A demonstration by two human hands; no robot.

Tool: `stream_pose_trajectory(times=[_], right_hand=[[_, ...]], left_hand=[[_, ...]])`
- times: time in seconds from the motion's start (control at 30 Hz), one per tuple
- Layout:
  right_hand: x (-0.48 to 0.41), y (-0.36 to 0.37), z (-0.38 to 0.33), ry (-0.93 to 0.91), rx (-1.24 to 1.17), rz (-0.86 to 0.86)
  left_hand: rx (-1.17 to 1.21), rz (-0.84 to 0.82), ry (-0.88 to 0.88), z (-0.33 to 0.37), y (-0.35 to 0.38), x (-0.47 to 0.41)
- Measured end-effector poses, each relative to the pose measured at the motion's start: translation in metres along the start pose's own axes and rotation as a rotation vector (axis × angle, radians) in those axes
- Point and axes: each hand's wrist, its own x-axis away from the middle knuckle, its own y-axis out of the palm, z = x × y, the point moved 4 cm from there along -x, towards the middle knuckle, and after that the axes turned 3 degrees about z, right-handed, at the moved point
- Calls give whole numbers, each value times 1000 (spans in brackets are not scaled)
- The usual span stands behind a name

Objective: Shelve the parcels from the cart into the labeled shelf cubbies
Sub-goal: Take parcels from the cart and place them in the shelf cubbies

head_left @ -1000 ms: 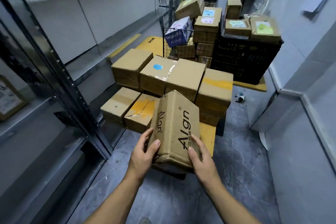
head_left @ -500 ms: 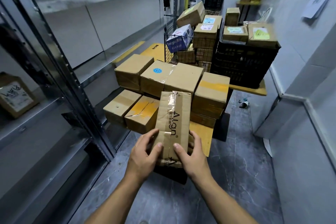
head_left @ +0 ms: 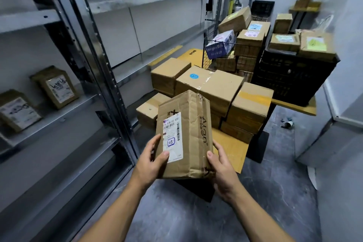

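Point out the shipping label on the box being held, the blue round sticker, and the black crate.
shipping label [head_left: 172, 137]: head view, middle of the white sheet.
blue round sticker [head_left: 194, 76]: head view, its centre.
black crate [head_left: 294, 76]: head view, front wall.

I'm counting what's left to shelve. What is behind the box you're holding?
Behind the held box sits the cart stacked with brown parcels. Part of the lower stack is covered by the box, so it cannot be counted fully.
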Motion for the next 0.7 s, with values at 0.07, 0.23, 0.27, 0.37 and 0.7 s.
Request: stream_pose_trajectory(times=[0.07, 0.23, 0.27, 0.37, 0.7], right_hand=[[-3, 8, -2, -97, 168, 13], [-9, 48, 0, -168, 535, -107], [-8, 58, 2, -162, 535, -140], [1, 95, 8, -121, 535, -219], [69, 239, 69, -156, 679, -516]], left_hand=[[-28, 69, 32, 1, -15, 8], [-215, 247, 79, -3, -60, 31], [-244, 276, 82, -4, -69, 37], [-305, 378, 76, -10, -99, 57], [-462, 635, 20, -26, -212, 170]])
